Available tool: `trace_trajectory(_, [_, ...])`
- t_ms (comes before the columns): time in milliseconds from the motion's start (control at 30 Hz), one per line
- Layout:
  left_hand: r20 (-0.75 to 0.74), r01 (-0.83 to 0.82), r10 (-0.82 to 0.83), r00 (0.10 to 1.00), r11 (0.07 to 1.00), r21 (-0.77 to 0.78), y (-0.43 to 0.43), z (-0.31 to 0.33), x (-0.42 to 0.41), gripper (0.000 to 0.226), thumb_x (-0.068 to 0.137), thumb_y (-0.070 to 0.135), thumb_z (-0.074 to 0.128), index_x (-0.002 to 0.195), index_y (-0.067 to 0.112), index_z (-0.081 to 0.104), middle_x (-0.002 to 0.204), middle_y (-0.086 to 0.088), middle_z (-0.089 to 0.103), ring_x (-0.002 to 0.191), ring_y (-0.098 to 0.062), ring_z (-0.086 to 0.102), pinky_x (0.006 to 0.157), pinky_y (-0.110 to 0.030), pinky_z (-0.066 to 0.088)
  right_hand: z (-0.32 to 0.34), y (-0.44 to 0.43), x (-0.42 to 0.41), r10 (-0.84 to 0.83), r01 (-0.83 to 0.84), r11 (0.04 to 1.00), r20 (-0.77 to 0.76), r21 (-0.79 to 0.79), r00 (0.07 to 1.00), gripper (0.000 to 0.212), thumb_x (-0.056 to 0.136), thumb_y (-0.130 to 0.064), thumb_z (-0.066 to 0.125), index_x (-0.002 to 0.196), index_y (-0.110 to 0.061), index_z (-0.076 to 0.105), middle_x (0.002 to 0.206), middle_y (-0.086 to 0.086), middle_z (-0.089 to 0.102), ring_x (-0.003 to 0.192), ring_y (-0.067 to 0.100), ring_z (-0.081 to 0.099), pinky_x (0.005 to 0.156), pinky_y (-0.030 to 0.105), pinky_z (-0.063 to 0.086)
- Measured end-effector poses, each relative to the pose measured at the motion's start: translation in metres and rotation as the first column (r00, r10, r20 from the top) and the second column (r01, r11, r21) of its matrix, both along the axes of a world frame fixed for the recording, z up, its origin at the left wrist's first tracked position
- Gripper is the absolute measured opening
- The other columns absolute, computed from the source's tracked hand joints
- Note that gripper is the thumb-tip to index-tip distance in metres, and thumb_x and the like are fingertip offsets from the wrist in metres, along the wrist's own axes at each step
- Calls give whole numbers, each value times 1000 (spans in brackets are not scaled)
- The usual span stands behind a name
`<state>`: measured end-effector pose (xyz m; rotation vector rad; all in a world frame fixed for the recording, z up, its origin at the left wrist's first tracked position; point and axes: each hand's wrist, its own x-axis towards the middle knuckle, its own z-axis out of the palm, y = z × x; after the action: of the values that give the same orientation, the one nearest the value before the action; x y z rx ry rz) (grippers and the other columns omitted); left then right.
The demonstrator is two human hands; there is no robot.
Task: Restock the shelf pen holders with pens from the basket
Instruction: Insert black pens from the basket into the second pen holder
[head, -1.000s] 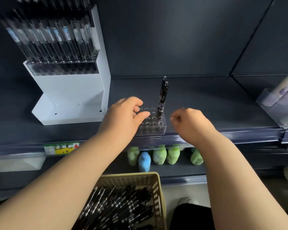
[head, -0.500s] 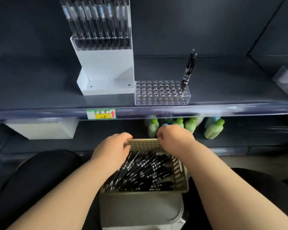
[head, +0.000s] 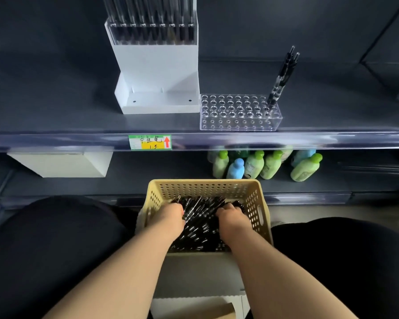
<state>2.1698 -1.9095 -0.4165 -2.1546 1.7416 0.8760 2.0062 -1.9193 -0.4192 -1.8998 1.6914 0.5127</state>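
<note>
1. location: the pens (head: 203, 226) lie in a loose, crossed heap in the tan perforated basket (head: 259, 212), which sits low between the person's knees, in front of the lower shelf.
2. hands: the left hand (head: 171, 217) and the right hand (head: 232, 218) are both down in the basket, knuckles up, fingers curled into the heap. the fingertips are hidden, so i cannot tell whether either has closed on a pen.
3. destination: the clear pen holder (head: 237, 113) stands on the upper shelf (head: 55, 100), just beside the white pen holder (head: 157, 65). a small cluster of standing pens (head: 282, 77) leans in its right end. the other holes look unfilled.
4. handling, judged: the pens appear light, stiff and slim, with glossy barrels. they will likely slide over one another and may snag by their clips. they do not look fragile.
5. grasp, judged: pinch one pen on the upper barrel near the clip, leaving the tip end free to enter a hole.
6. caution: the clear holder looks light and may shift under a push, so steadying it seems prudent.
</note>
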Motion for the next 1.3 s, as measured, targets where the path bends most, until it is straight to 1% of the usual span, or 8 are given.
trace_trajectory(333, [229, 107, -104, 968, 994, 0, -7, -19, -10, 43, 87, 9, 60, 126, 10, 43, 122, -8, 51, 111, -24, 51, 90, -34, 47, -3, -16, -12, 429, -472, 877, -294, -88, 854, 47, 90, -9, 52, 135, -15, 42, 136, 9, 43, 126, 28, 41, 102, 40, 38])
trace_trajectory(600, [219, 14, -29, 975, 997, 72, 9, -17, 1, 32, 95, 25, 51, 123, 11, 53, 136, -12, 49, 126, -29, 45, 105, -35, 35, 11, 3, -20, -55, 60, 976, 30, -209, 998, 34, 93, -3, 36, 125, -14, 39, 123, 10, 46, 107, 32, 54, 81, 38, 43])
trace_trajectory(800, [178, -73, 61, 982, 996, 59, 21, -8, 0, 32, 94, 14, 49, 126, 11, 50, 126, -13, 56, 122, -28, 48, 106, -35, 34, 17, 26, -15, -109, 180, 943, 252, -281, 962, 21, 99, -20, 38, 118, -13, 43, 112, 8, 58, 95, 29, 58, 66, 33, 41])
trace_trajectory(900, [107, -166, 161, 981, 985, 48, 18, 2, -1, 44, 94, 7, 44, 137, 15, 39, 143, -16, 39, 139, -29, 27, 110, -36, 28, 23, 32, -13, -127, 237, 925, 347, -296, 929, 25, 98, -29, 42, 117, -12, 45, 106, 8, 62, 93, 29, 59, 70, 34, 45])
trace_trajectory(967, [54, -218, 217, 975, 976, 25, 14, 8, 0, 50, 94, 8, 45, 141, 18, 34, 150, -16, 28, 143, -28, 17, 110, -36, 29, 28, 34, -13, -208, 349, 902, 453, -254, 867, 31, 96, -30, 48, 124, -16, 44, 104, 3, 64, 94, 25, 60, 75, 33, 46])
trace_trajectory(1100, [-73, -254, 253, 965, 967, 6, 6, 17, 0, 46, 90, 14, 55, 133, 26, 44, 131, -10, 49, 127, -29, 43, 98, -37, 46, 34, 35, -11, -366, 562, 813, 618, -150, 695, 40, 92, -27, 57, 124, -23, 35, 86, -3, 64, 78, 15, 58, 69, 31, 45])
trace_trajectory(1233, [-302, -323, 343, 890, 939, 116, 2, 31, -6, 46, 84, 0, 61, 125, 21, 54, 119, -8, 52, 99, -26, 58, 78, -34, 57, 43, 30, -10, -500, 722, 689, 756, 54, 421, 12, 95, -16, 48, 101, -26, 45, 85, 6, 67, 55, 12, 49, 48, 24, 41])
trace_trajectory(1300, [-388, -354, 387, 836, 922, 158, 3, 35, -8, 43, 83, -4, 60, 118, 20, 54, 114, -7, 52, 97, -25, 59, 74, -36, 59, 53, 25, -7, -538, 780, 605, 805, 162, 250, 17, 95, -10, 40, 91, -23, 51, 77, 4, 65, 53, 12, 46, 48, 22, 41])
